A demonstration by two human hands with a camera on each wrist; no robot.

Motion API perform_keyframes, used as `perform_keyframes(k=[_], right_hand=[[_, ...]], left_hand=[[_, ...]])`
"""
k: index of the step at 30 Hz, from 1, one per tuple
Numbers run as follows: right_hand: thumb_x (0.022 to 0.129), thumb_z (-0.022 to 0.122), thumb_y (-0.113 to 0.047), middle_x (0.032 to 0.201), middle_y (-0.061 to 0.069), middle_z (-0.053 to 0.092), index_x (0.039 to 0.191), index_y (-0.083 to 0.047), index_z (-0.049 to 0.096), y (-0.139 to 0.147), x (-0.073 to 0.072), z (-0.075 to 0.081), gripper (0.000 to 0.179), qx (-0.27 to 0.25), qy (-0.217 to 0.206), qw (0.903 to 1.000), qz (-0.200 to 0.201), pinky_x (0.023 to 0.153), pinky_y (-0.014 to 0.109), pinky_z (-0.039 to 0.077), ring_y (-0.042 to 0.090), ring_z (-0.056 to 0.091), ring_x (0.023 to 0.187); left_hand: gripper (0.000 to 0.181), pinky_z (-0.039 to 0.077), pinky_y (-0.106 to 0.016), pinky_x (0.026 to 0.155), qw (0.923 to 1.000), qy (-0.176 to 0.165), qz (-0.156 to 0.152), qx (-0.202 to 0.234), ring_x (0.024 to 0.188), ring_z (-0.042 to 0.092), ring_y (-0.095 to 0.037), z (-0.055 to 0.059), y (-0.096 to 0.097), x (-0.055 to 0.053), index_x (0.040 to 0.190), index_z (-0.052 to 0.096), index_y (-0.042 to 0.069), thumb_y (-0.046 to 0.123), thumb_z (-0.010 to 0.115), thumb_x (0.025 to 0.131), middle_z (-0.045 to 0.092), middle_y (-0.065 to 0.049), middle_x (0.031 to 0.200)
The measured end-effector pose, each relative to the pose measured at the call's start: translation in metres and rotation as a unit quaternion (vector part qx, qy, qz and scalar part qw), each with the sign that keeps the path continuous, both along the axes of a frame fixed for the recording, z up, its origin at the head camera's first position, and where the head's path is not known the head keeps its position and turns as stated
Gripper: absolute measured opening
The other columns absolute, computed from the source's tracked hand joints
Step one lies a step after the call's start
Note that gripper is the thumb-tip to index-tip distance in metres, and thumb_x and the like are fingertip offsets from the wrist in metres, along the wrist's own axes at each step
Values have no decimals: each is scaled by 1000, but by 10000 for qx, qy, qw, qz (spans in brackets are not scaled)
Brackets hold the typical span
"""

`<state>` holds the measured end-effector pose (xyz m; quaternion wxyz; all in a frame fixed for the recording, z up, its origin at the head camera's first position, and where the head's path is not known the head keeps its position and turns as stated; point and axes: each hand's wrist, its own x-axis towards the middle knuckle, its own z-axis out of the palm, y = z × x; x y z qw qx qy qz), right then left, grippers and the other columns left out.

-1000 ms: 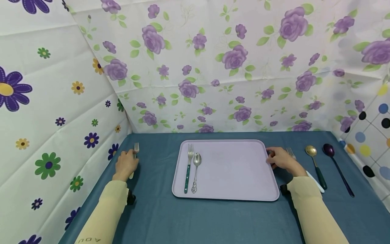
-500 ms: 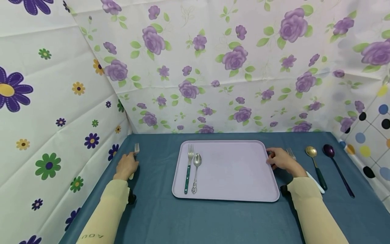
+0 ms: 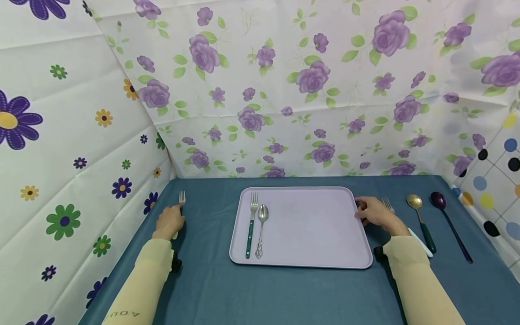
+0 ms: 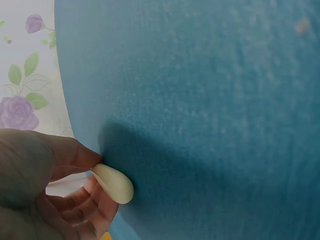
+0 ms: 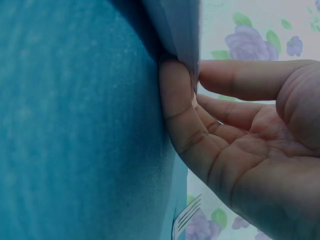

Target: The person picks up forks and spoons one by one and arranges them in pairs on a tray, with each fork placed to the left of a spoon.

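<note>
At the table's left side, my left hand [image 3: 169, 222] pinches a fork [image 3: 182, 197] between thumb and fingers. Its tines point to the far edge, and the rounded end of its cream handle [image 4: 116, 185] sticks out of the grip in the left wrist view. My right hand [image 3: 377, 211] holds the right rim of a pale lilac tray [image 3: 310, 225], thumb at the edge and a finger tucked below it, as the right wrist view shows. On the tray's left part lie a green-handled fork [image 3: 252, 225] and a silver spoon [image 3: 262, 225], side by side.
Right of the tray, a fork [image 3: 387, 204] with a pale handle lies partly under my right arm. Beyond it are a gold spoon [image 3: 420, 221] with a green handle and a dark purple spoon [image 3: 451, 225]. Flowered cloth walls [image 3: 284, 90] bound the blue-covered table [image 3: 284, 298].
My left hand has shifted very slightly toward me along the fork. The right hand, the tray and the other cutlery stay where they were.
</note>
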<state>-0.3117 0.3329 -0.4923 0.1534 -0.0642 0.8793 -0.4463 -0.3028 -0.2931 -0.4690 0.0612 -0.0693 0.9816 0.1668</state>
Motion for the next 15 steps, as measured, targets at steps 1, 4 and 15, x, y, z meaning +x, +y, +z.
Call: perform_keyframes(k=[1, 4, 15], right_hand=[[98, 62, 3, 90, 15, 56, 149, 23, 31, 0, 0, 0, 63, -7, -13, 10000, -4, 69, 40, 62, 24, 62, 79], [98, 62, 3, 88, 14, 55, 150, 23, 30, 0, -1, 0, 64, -30, -51, 10000, -15, 69, 40, 62, 24, 62, 78], [98, 61, 4, 86, 13, 54, 150, 22, 30, 1, -3, -2, 63, -3, -85, 10000, -38, 69, 38, 62, 24, 61, 78]], left_hand=[[52, 49, -67, 93, 10000, -13, -10, -24, 120, 54, -59, 0, -1, 0, 152, 42, -11, 6, 51, 104, 46, -43, 142], [52, 52, -63, 86, 10000, -53, -20, -55, 110, 60, -56, 1, -2, -1, 153, 42, -10, 6, 51, 104, 48, -42, 141], [52, 53, -57, 75, 10000, -51, -23, -38, 93, 64, -46, 0, -4, -2, 153, 42, -10, 7, 52, 104, 53, -42, 135]])
